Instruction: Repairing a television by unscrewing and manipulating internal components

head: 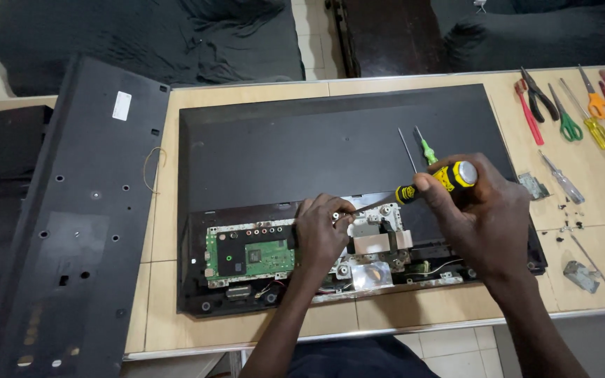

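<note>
R hand (488,217) clenches yellow-black screwdriver (434,183), L hand (323,231) fingertips pinch by tip; slip risk → gouges green circuit board (250,253).

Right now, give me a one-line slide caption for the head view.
Right hand drives a yellow-handled screwdriver into an opened flat-panel television while the left hand steadies beside the green circuit board.

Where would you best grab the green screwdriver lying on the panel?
Take the green screwdriver by its green handle, coming from above and the far side. The handle is the thicker part, it lies flat on the dark panel with nothing touching it, and the right hand with its yellow screwdriver crowds the near end. The thin rod beside it leaves little room on the left.
</note>
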